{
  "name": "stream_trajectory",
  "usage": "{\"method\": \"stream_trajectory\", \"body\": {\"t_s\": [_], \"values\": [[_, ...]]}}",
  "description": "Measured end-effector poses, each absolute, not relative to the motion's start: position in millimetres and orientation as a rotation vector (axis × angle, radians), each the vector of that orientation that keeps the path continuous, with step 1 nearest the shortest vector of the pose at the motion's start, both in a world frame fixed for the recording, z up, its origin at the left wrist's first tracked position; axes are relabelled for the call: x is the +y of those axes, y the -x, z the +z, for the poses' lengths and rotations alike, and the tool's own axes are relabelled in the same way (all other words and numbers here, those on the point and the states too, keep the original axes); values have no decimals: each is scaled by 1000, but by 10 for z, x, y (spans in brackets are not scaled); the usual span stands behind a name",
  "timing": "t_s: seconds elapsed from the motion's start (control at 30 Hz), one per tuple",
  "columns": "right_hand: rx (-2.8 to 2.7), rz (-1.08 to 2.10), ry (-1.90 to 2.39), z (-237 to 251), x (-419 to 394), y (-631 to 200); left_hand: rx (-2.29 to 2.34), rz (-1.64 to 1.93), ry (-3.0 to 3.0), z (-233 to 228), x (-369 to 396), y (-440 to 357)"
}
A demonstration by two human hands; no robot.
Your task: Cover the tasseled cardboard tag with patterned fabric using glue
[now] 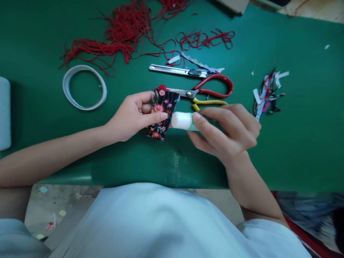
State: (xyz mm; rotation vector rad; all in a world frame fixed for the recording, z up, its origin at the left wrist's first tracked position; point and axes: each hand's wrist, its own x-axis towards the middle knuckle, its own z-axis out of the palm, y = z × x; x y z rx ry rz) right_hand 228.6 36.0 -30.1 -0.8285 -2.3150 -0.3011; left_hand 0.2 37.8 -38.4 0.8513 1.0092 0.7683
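My left hand (134, 114) pinches a small piece of black floral fabric (158, 108) between thumb and fingers, held over the green table. A bit of red cord shows at the fabric's top edge. My right hand (228, 127) grips a small white glue bottle (182, 120) with a green part near my fingertips. The bottle lies sideways, its white end at the right edge of the fabric; whether they touch I cannot tell. Just behind both hands are scissors (189, 94) with one red and one yellow handle, the blade tips hidden behind the fabric.
A utility knife (177, 70) lies beyond the scissors. Red cords (126, 28) are heaped at the back left, with a smaller bundle (205, 40) to their right. A tape roll (84, 87) is at left, fabric scraps (266, 95) at right. The green table (301, 150) ends before my body.
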Motion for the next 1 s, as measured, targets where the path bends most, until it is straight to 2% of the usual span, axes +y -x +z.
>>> {"method": "stream_trajectory", "body": {"t_s": [0.2,0.4,0.57,0.8,0.9,1.0], "values": [[-2265,-347,851,-320,368,-2293,961,736,-828,-381,381,-2],[-2334,-115,926,-335,352,-2332,960,752,-856,-402,380,5],[-2301,-283,820,-341,370,-2307,940,750,-832,-406,386,10],[-2269,-304,857,-351,421,-2322,911,708,-792,-377,388,11],[-2157,-133,919,-377,393,-2303,901,709,-792,-371,388,13],[-1978,287,1100,-415,316,-2226,873,719,-789,-373,395,19]]}}
